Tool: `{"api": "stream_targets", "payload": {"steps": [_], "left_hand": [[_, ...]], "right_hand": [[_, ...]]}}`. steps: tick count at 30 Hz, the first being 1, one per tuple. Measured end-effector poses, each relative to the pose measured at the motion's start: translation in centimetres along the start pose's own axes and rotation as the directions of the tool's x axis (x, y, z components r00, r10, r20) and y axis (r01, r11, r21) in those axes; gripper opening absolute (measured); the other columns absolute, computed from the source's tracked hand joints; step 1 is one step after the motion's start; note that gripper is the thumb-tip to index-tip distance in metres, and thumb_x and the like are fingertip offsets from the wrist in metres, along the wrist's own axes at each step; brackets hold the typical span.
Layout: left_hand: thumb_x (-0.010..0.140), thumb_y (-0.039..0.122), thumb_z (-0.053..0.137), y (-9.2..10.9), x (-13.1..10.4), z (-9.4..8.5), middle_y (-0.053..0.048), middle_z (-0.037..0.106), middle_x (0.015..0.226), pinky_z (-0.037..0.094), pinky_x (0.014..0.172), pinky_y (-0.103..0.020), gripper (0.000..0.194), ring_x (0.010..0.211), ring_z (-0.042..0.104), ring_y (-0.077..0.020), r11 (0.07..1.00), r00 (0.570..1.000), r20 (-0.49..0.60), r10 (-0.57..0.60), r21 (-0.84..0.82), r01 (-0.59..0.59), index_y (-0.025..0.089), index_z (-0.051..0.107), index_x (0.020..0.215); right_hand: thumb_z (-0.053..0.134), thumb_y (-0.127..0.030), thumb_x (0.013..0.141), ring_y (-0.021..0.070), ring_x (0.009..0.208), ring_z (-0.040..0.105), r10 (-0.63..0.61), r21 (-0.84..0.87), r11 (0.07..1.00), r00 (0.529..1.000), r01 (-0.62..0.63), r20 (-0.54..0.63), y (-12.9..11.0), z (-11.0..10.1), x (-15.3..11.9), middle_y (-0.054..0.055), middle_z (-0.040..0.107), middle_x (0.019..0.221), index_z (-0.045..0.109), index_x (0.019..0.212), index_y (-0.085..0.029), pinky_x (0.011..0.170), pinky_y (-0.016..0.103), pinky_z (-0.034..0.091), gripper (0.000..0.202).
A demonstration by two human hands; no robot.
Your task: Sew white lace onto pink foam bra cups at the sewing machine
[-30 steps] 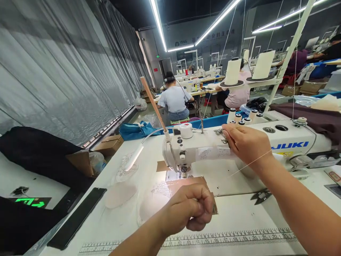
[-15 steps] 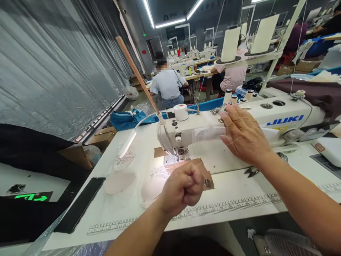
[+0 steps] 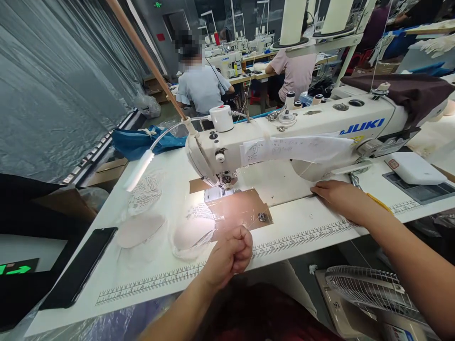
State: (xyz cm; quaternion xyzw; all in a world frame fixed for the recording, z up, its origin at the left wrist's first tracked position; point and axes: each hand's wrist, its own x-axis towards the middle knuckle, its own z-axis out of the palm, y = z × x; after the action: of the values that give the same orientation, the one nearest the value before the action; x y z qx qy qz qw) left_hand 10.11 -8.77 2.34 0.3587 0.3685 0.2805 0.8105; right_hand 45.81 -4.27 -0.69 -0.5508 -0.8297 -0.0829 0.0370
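My left hand [image 3: 232,255] is closed in a pinch above the table's front edge, before the brown patch [image 3: 234,213]; whatever its fingers hold is too small to make out. Over the table by the base of the white sewing machine [image 3: 298,125] is my right hand [image 3: 336,199], palm down with fingers together; its grip is hidden. A pale fabric cup piece with lace [image 3: 195,229] lies left of the patch, close to the lit needle area [image 3: 226,187]. Farther left rest another pale cup piece [image 3: 142,230] and patterned lace [image 3: 146,193].
A black phone-like slab [image 3: 80,267] lies at the table's left end. A printed ruler [image 3: 284,246] runs along the front edge. A white box [image 3: 414,168] sits at right; a fan [image 3: 373,289] stands below. Two people [image 3: 204,87] sit beyond.
My right hand has come down from the top of the machine to the table beside its base, where black snips lay in view. My left hand stays closed. The view has tilted downward.
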Motion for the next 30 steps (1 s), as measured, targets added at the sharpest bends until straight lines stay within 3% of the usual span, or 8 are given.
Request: {"api": "stream_targets", "payload": {"steps": [5, 8, 10, 13, 17, 20, 24, 30], "left_hand": [[0.075, 0.029, 0.054, -0.8, 0.3, 0.5, 0.009, 0.03, 0.054, 0.013, 0.043, -0.017, 0.013, 0.045, 0.018, -0.0042, 0.99, 0.999, 0.001, 0.043, 0.134, -0.043, 0.017, 0.049, 0.077], [0.079, 0.031, 0.053, -1.5, 0.2, 0.2, 0.009, 0.031, 0.055, 0.015, 0.045, -0.019, 0.015, 0.046, 0.019, -0.0049, 0.977, 0.996, 0.04, 0.077, 0.196, -0.084, 0.016, 0.051, 0.079], [0.081, 0.031, 0.051, -1.9, 0.3, 0.0, 0.008, 0.033, 0.057, 0.017, 0.046, -0.02, 0.015, 0.048, 0.021, -0.0052, 0.965, 0.993, 0.064, 0.099, 0.236, -0.111, 0.016, 0.052, 0.081], [0.084, 0.03, 0.049, -2.4, 0.3, -0.2, 0.007, 0.035, 0.06, 0.019, 0.048, -0.02, 0.015, 0.05, 0.025, -0.006, 0.945, 0.991, 0.074, 0.111, 0.3, -0.129, 0.015, 0.053, 0.084], [0.086, 0.029, 0.046, -2.6, 0.2, -0.3, 0.006, 0.037, 0.062, 0.021, 0.049, -0.021, 0.015, 0.052, 0.028, -0.0071, 0.917, 0.99, 0.067, 0.121, 0.374, -0.138, 0.016, 0.053, 0.085], [0.086, 0.029, 0.045, -2.7, 0.2, -0.2, 0.005, 0.038, 0.062, 0.023, 0.049, -0.021, 0.016, 0.052, 0.028, -0.0074, 0.898, 0.988, 0.073, 0.135, 0.413, -0.153, 0.016, 0.053, 0.085], [0.086, 0.03, 0.046, -2.7, 0.3, 0.0, 0.006, 0.038, 0.061, 0.023, 0.048, -0.021, 0.016, 0.051, 0.03, -0.0069, 0.89, 0.988, 0.075, 0.135, 0.429, -0.154, 0.016, 0.053, 0.086], [0.082, 0.032, 0.048, -2.5, 0.4, 0.3, 0.009, 0.033, 0.057, 0.02, 0.045, -0.02, 0.016, 0.046, 0.025, -0.0049, 0.95, 0.989, 0.049, 0.142, 0.272, -0.15, 0.016, 0.05, 0.083]], "right_hand": [[0.044, -0.017, 0.089, 0.024, 0.076, 0.068, 0.0, 0.082, 0.997, 0.999, 0.003, -0.037, -2.4, -1.2, 0.8, 0.012, 0.072, 0.085, 0.069, 0.096, -0.013, 0.066, 0.034, 0.051, 0.026], [0.037, -0.027, 0.096, 0.0206, 0.079, 0.068, 0.142, 0.419, 0.906, 0.976, -0.061, -0.164, -5.2, -1.8, -0.7, 0.009, 0.073, 0.093, 0.062, 0.119, -0.015, 0.069, 0.032, 0.053, 0.036], [0.04, -0.035, 0.097, 0.0198, 0.087, 0.068, 0.257, 0.679, 0.729, 0.954, -0.087, -0.155, -7.2, -1.8, -1.8, 0.007, 0.072, 0.098, 0.058, 0.131, -0.019, 0.076, 0.031, 0.053, 0.041], [0.045, -0.047, 0.095, 0.0217, 0.094, 0.066, 0.364, 0.894, 0.417, 0.931, -0.16, -0.003, -9.4, -1.5, -2.6, 0.007, 0.072, 0.1, 0.061, 0.131, -0.022, 0.08, 0.032, 0.053, 0.047], [0.057, -0.056, 0.086, 0.0159, 0.069, 0.059, 0.43, 0.972, 0.015, 0.879, -0.235, 0.206, -10.9, -1.6, -2.2, 0.005, 0.068, 0.083, 0.069, 0.121, -0.022, 0.059, 0.028, 0.05, 0.05], [0.071, -0.055, 0.075, 0.0127, 0.063, 0.053, 0.476, 0.958, -0.158, 0.831, -0.241, 0.288, -11.6, -2.3, -1.3, 0.005, 0.065, 0.078, 0.071, 0.117, -0.022, 0.048, 0.023, 0.041, 0.053], [0.076, -0.052, 0.069, 0.0104, 0.056, 0.047, 0.534, 0.948, -0.227, 0.785, -0.224, 0.313, -11.9, -2.5, -0.1, 0.003, 0.061, 0.067, 0.075, 0.109, -0.021, 0.042, 0.021, 0.033, 0.051], [0.08, -0.049, 0.066, 0.0144, 0.071, 0.058, 0.594, 0.955, -0.219, 0.749, -0.201, 0.294, -10.9, -0.6, 0.0, 0.005, 0.071, 0.082, 0.077, 0.102, -0.025, 0.055, 0.023, 0.045, 0.044]]}}
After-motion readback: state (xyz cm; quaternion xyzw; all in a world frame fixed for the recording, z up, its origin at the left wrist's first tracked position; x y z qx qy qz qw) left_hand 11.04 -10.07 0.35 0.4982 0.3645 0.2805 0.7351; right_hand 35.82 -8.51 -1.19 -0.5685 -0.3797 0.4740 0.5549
